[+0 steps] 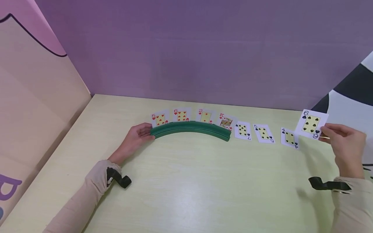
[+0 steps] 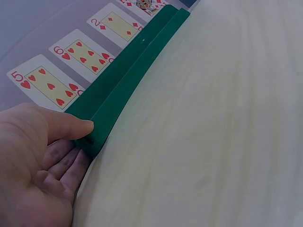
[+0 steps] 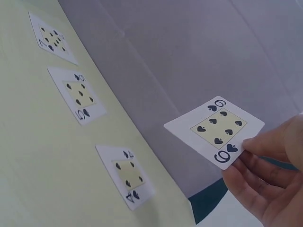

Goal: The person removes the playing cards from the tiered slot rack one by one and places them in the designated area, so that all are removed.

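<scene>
The 6 of spades (image 1: 311,125) was pinched tight by one corner between thumb and fingers of the right grip (image 1: 348,145), held up off the counter (image 1: 186,181). One end of a curved green card rack (image 1: 189,127) was clasped in the left grip (image 1: 135,137), thumb on top. 5 of hearts (image 1: 160,118), 6 of hearts (image 1: 182,115), 2 of diamonds (image 1: 205,116) and K of diamonds (image 1: 226,122) could be read in it, left to right. Beyond, face up, 7 of spades (image 1: 243,130), 5 of spades (image 1: 264,133) and 4 of spades (image 1: 289,138) were lined up. Off left, a cropped purple letter (image 1: 10,180) was printed.
</scene>
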Tool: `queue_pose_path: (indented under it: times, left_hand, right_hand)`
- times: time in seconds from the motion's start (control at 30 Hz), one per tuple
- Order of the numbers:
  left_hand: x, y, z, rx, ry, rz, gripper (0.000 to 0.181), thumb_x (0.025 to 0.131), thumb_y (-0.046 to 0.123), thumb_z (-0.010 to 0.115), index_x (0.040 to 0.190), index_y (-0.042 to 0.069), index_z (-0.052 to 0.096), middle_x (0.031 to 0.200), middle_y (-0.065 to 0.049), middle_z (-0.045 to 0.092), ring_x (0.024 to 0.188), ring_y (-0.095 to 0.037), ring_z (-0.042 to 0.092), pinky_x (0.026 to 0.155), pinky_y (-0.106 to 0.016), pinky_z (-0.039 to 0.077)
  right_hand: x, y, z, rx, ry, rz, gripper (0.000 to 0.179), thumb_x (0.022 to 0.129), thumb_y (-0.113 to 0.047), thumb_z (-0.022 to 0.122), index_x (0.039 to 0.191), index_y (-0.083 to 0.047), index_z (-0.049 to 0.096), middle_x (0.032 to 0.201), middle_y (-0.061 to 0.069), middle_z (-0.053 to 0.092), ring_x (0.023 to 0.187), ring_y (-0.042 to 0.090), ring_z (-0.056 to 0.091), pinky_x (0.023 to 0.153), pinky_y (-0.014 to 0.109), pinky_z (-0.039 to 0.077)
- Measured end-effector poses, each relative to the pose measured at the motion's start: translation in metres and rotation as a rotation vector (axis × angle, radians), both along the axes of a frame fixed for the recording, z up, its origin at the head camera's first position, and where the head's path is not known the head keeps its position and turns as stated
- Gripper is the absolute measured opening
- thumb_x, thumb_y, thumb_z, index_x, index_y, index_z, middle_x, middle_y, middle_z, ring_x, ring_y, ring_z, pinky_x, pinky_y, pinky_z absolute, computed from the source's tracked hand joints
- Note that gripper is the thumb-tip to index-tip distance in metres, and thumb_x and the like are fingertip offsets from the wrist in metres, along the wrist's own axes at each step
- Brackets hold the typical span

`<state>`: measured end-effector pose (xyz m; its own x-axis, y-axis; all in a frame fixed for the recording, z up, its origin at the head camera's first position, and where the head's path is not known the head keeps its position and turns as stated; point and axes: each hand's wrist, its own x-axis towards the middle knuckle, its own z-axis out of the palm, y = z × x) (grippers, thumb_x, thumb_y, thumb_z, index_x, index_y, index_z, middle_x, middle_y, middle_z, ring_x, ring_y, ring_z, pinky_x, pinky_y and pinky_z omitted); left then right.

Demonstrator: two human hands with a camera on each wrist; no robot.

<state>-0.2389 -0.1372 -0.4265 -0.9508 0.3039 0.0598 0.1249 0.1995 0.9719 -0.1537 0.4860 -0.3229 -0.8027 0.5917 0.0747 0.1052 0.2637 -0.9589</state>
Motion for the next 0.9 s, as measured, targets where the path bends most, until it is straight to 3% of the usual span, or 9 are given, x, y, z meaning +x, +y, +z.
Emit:
queue_pose_path:
  times: [0.3,0.53,0.7,0.9]
  left_hand:
    - [0.003,0.002,0.001,0.005,-0.005,-0.004,0.048,0.088,-0.005,0.069,0.133,-0.009,0.053,0.128,-0.028,0.06,0.12,-0.036,0.059,0.099,-0.025,0.052]
    - [0.004,0.001,0.0,-0.005,-0.008,-0.004,0.046,0.089,-0.003,0.069,0.132,-0.007,0.054,0.129,-0.026,0.061,0.119,-0.035,0.06,0.102,-0.032,0.051]
    - [0.003,0.0,0.0,-0.012,-0.005,-0.003,0.047,0.089,-0.003,0.069,0.133,-0.007,0.054,0.13,-0.026,0.06,0.12,-0.035,0.059,0.103,-0.036,0.051]
    - [0.002,-0.001,0.0,-0.007,0.0,-0.005,0.047,0.089,-0.003,0.07,0.132,-0.007,0.054,0.13,-0.026,0.06,0.121,-0.035,0.059,0.102,-0.031,0.051]
  right_hand:
    - [0.005,0.02,-0.015,-0.034,-0.118,-0.035,0.012,0.094,-0.019,0.068,0.104,-0.023,0.074,0.087,-0.019,0.059,0.064,-0.005,0.063,0.056,0.012,0.056]
    - [0.01,0.04,-0.03,-0.174,-0.162,0.032,0.005,0.092,-0.022,0.071,0.096,-0.023,0.075,0.078,-0.023,0.062,0.062,0.0,0.064,0.056,0.018,0.058]
    - [0.012,0.052,-0.041,-0.227,-0.192,0.036,0.014,0.088,-0.03,0.073,0.102,-0.025,0.074,0.088,-0.02,0.058,0.069,0.0,0.062,0.06,0.017,0.057]
    - [0.014,0.063,-0.048,-0.278,-0.22,0.038,0.017,0.087,-0.031,0.075,0.104,-0.028,0.073,0.095,-0.017,0.054,0.076,0.001,0.058,0.064,0.015,0.056]
